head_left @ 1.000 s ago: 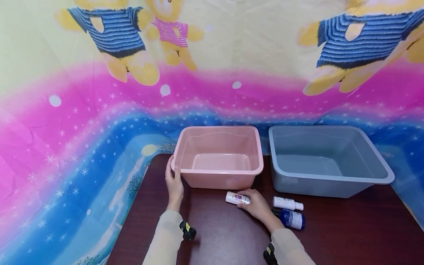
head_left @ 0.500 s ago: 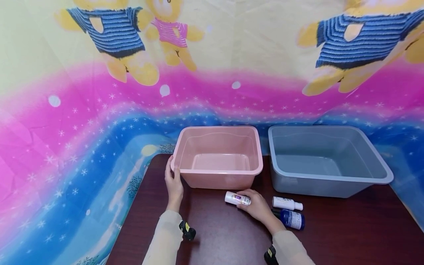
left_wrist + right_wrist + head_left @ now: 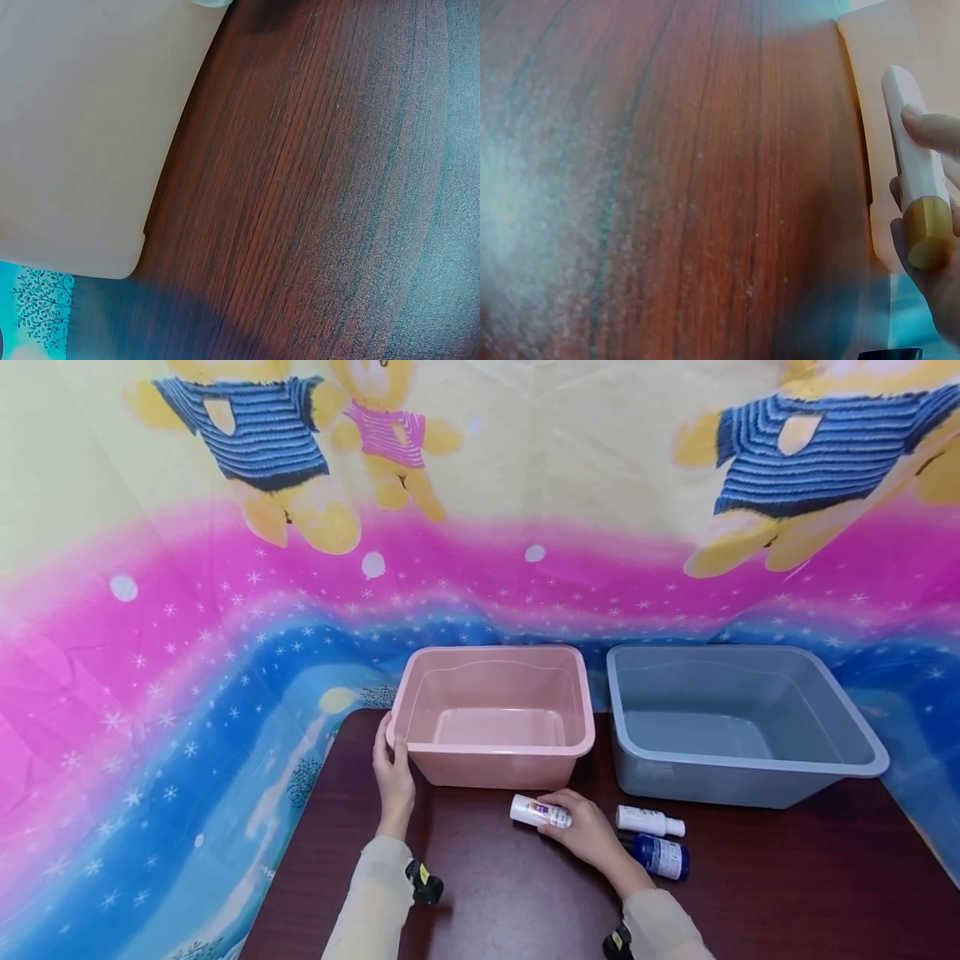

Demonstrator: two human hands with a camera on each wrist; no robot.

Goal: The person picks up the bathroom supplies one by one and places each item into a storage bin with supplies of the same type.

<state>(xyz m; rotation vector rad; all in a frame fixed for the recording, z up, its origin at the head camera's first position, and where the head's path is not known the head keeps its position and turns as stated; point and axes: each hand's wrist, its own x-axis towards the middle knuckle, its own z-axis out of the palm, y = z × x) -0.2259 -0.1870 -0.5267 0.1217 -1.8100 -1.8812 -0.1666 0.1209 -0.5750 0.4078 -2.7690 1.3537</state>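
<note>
My left hand [image 3: 394,785] grips the front left corner of a pink plastic basin [image 3: 495,768], thumb at the front rim and fingers along the side. In my right hand [image 3: 585,828] is a small white bottle [image 3: 531,811] with a printed label, pinched between thumb and fingers. It lies nearly level in front of the basin. The right wrist view shows the bottle's gold cap [image 3: 928,234] at the palm end. The pale basin wall [image 3: 82,135] fills the upper left of the left wrist view, where the left hand is out of sight.
A larger grey basin [image 3: 742,785] stands right of the pink one. In front of it, a white bottle [image 3: 645,820] and a dark blue bottle [image 3: 663,857] lie on the dark wooden table [image 3: 487,893]. A printed cloth [image 3: 480,560] hangs behind.
The right hand and its white bottle have shifted very slightly right, with a little more of the label showing. The left hand stays at the basin's corner.
</note>
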